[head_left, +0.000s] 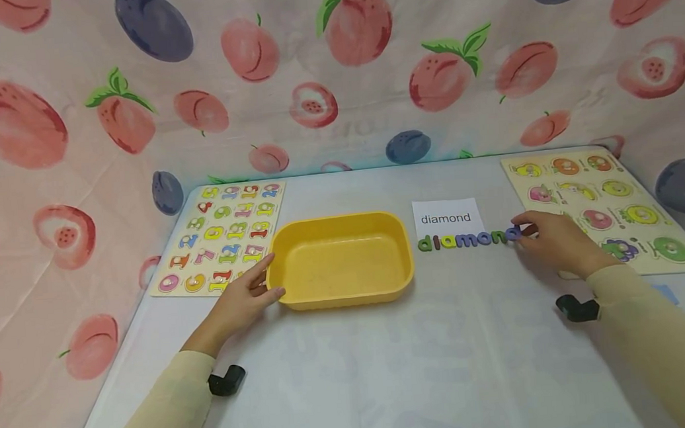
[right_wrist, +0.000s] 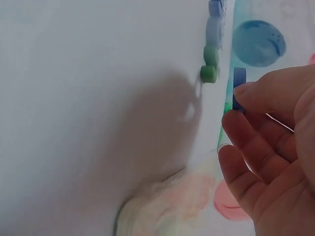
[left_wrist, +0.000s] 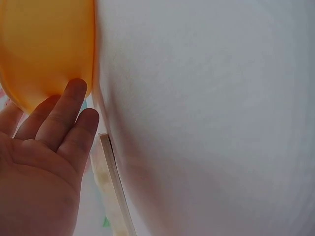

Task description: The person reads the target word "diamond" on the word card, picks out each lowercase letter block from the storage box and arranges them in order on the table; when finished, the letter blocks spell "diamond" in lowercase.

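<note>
Between the thumb and fingers of my right hand (head_left: 550,239) is a purple letter d (head_left: 513,233). In the right wrist view this letter (right_wrist: 239,88) appears edge-on, held above the white surface. It is at the right end of a row of coloured letters (head_left: 463,240) spelling "diamond", just below a white card (head_left: 446,214) printed with that word. My left hand (head_left: 243,297) touches the left end of a yellow tray (head_left: 348,301), thumb near the rim. The left wrist view shows fairly straight fingers (left_wrist: 74,101) against the tray's outer wall (left_wrist: 49,54).
A number puzzle board (head_left: 182,278) lies left of the tray, partly behind the left hand. At the right is a fruit puzzle board (head_left: 581,214), partly covered by the right hand. A fruit-print cloth (head_left: 360,126) hangs behind the white tabletop (head_left: 389,370).
</note>
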`<action>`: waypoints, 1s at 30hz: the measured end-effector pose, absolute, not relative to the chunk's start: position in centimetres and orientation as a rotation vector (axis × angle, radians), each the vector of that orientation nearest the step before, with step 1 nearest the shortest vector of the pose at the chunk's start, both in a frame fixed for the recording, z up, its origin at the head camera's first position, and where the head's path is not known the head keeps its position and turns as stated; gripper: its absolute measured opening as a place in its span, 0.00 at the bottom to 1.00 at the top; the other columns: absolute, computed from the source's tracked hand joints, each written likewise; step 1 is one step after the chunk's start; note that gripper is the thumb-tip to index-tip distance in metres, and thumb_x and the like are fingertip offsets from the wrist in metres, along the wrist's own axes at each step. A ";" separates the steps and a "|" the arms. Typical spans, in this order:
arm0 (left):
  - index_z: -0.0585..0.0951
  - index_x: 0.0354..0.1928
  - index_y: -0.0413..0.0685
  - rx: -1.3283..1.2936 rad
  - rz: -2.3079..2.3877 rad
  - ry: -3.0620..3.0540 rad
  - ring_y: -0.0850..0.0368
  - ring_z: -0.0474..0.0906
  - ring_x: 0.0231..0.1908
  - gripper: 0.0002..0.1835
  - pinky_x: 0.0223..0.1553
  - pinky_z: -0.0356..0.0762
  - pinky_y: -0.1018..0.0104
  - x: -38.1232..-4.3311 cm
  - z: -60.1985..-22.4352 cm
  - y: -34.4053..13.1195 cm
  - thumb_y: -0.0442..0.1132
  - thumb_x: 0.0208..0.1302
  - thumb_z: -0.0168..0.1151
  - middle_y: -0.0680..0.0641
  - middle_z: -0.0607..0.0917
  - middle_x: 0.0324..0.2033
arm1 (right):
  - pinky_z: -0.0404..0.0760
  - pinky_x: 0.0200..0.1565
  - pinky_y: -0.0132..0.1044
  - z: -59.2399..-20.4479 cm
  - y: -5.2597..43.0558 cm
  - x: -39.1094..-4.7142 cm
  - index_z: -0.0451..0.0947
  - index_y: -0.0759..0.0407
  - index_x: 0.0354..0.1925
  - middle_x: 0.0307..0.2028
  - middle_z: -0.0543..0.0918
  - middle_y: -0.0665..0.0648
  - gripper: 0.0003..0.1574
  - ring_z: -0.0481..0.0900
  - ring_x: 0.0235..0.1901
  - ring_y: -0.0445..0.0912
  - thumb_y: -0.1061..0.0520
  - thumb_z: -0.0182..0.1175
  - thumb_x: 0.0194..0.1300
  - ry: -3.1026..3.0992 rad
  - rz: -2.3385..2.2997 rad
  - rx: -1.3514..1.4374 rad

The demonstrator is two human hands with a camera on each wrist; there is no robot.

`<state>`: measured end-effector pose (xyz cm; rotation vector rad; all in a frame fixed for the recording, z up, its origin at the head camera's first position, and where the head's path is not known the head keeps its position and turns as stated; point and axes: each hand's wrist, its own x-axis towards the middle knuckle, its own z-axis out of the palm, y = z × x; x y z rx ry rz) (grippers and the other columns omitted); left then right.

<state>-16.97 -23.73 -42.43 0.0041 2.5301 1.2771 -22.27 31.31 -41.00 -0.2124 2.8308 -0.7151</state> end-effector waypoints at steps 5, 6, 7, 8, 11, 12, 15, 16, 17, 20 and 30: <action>0.57 0.79 0.65 0.008 1.283 2.530 0.38 0.65 0.69 0.44 0.63 0.70 0.47 -16.9 -42.5 -23.8 0.52 0.65 0.68 0.40 0.61 0.75 | 0.72 0.57 0.67 -41.4 31.8 -22.6 0.67 0.70 0.65 0.54 0.76 0.74 0.29 0.73 0.54 0.68 0.57 0.57 0.72 2.846 -0.699 -0.199; 0.57 0.79 0.65 0.006 1.284 2.531 0.38 0.65 0.69 0.44 0.63 0.70 0.47 -16.8 -42.5 -23.8 0.52 0.65 0.68 0.40 0.61 0.74 | 0.72 0.57 0.67 -41.5 31.8 -22.6 0.67 0.70 0.65 0.54 0.76 0.74 0.29 0.74 0.53 0.67 0.57 0.57 0.72 2.846 -0.697 -0.198; 0.57 0.79 0.65 0.006 1.282 2.532 0.38 0.65 0.69 0.44 0.63 0.70 0.47 -16.8 -42.5 -23.8 0.52 0.65 0.68 0.40 0.61 0.74 | 0.72 0.57 0.67 -41.6 31.9 -22.7 0.67 0.71 0.65 0.54 0.76 0.74 0.29 0.74 0.53 0.67 0.57 0.57 0.72 2.844 -0.696 -0.195; 0.57 0.79 0.65 0.006 1.280 2.533 0.38 0.65 0.69 0.44 0.63 0.70 0.47 -16.9 -42.5 -23.8 0.52 0.65 0.68 0.40 0.61 0.74 | 0.72 0.56 0.67 -41.7 32.0 -22.7 0.67 0.71 0.65 0.54 0.76 0.74 0.29 0.74 0.53 0.67 0.57 0.57 0.72 2.841 -0.696 -0.192; 0.57 0.79 0.65 0.004 1.273 2.538 0.38 0.65 0.69 0.44 0.64 0.70 0.47 -16.9 -42.5 -23.8 0.52 0.65 0.68 0.40 0.62 0.74 | 0.72 0.57 0.67 -41.9 32.1 -22.8 0.67 0.70 0.65 0.54 0.76 0.74 0.29 0.74 0.53 0.67 0.57 0.56 0.72 2.832 -0.702 -0.173; 0.57 0.79 0.65 0.003 1.271 2.539 0.38 0.65 0.69 0.44 0.64 0.69 0.47 -16.9 -42.5 -23.8 0.53 0.65 0.68 0.40 0.62 0.74 | 0.72 0.57 0.67 -42.0 32.1 -22.8 0.67 0.70 0.65 0.54 0.76 0.74 0.28 0.73 0.53 0.67 0.57 0.56 0.72 2.830 -0.702 -0.167; 0.57 0.79 0.65 0.002 1.266 2.539 0.38 0.65 0.69 0.44 0.64 0.69 0.47 -16.9 -42.5 -23.7 0.53 0.65 0.68 0.40 0.61 0.74 | 0.72 0.56 0.66 -42.2 32.2 -22.9 0.67 0.71 0.65 0.54 0.76 0.74 0.28 0.74 0.52 0.66 0.59 0.55 0.72 2.829 -0.719 -0.170; 0.57 0.79 0.65 0.000 1.265 2.539 0.38 0.65 0.69 0.44 0.64 0.69 0.47 -16.9 -42.5 -23.7 0.53 0.65 0.68 0.40 0.61 0.74 | 0.73 0.56 0.66 -42.2 32.2 -22.9 0.67 0.71 0.65 0.53 0.76 0.74 0.28 0.74 0.52 0.66 0.59 0.55 0.72 2.828 -0.723 -0.172; 0.56 0.79 0.65 0.000 1.264 2.538 0.38 0.65 0.69 0.44 0.64 0.69 0.46 -16.9 -42.4 -23.7 0.53 0.66 0.67 0.39 0.61 0.74 | 0.73 0.56 0.66 -42.3 32.2 -22.9 0.67 0.71 0.65 0.53 0.77 0.74 0.28 0.74 0.51 0.66 0.60 0.55 0.72 2.827 -0.726 -0.174; 0.56 0.79 0.66 -0.005 1.260 2.536 0.38 0.64 0.69 0.44 0.64 0.69 0.47 -16.9 -42.4 -23.7 0.53 0.66 0.67 0.40 0.61 0.75 | 0.72 0.56 0.66 -42.4 32.1 -23.0 0.67 0.73 0.64 0.53 0.76 0.76 0.28 0.74 0.52 0.67 0.61 0.55 0.71 2.826 -0.728 -0.177; 0.56 0.79 0.65 -0.002 1.250 2.542 0.38 0.65 0.69 0.44 0.64 0.69 0.47 -16.8 -42.3 -23.7 0.53 0.66 0.67 0.40 0.60 0.75 | 0.68 0.60 0.68 -42.9 31.8 -23.4 0.67 0.72 0.65 0.55 0.75 0.76 0.29 0.72 0.56 0.69 0.58 0.57 0.72 2.844 -0.705 -0.165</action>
